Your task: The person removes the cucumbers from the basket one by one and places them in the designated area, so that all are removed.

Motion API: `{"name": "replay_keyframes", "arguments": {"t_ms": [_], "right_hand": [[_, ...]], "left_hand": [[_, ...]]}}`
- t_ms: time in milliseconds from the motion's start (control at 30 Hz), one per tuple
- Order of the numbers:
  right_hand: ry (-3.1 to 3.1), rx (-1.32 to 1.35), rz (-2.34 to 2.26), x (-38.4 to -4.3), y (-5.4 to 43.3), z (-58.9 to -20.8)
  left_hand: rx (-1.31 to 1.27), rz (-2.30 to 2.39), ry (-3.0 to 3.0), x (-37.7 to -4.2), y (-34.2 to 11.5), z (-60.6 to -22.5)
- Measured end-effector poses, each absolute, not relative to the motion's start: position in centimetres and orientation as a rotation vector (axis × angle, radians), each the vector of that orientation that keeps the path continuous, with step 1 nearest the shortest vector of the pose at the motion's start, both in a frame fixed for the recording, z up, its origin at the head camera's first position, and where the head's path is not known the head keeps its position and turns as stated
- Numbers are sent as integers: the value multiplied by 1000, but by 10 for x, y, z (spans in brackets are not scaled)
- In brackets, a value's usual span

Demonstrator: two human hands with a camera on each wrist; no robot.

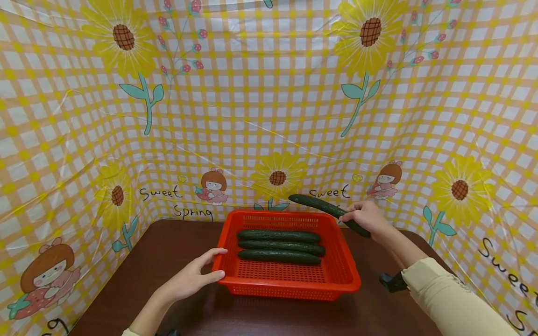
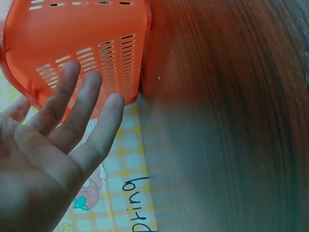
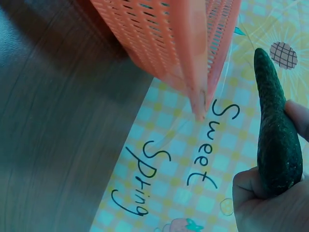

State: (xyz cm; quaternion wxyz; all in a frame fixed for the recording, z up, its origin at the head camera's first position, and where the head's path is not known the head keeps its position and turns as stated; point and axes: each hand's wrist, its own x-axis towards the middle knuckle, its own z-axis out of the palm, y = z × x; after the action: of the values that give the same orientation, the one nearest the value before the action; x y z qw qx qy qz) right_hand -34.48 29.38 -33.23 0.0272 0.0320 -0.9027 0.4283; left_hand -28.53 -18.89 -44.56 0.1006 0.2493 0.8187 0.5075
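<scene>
A red plastic basket (image 1: 290,280) with slotted walls stands on the table, and three dark green cucumbers (image 1: 280,246) lie side by side in it. My right hand (image 1: 364,218) grips another cucumber (image 1: 315,203) near its right end, holding it above the basket's back right corner, with its far end pointing left. In the right wrist view the thumb and fingers wrap round this cucumber (image 3: 276,130). My left hand (image 1: 195,275) is at the basket's left rim, thumb and fingertips right at the edge. The left wrist view shows its fingers (image 2: 91,96) spread beside the slotted wall.
Dark brown wooden table (image 1: 176,242) under the basket. A checked cloth (image 1: 252,116) with sunflowers and "Sweet Spring" lettering rises behind and on both sides. A black strap piece (image 1: 392,282) shows under the right wrist.
</scene>
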Motion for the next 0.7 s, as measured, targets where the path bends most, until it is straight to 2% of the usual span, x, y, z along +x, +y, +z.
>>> {"name": "replay_keyframes", "arguments": {"t_ms": [700], "right_hand": [[-2743,-189,1346,-321,349,-354]], "left_hand": [[707,1493,2434,-287,-190,-448]]}}
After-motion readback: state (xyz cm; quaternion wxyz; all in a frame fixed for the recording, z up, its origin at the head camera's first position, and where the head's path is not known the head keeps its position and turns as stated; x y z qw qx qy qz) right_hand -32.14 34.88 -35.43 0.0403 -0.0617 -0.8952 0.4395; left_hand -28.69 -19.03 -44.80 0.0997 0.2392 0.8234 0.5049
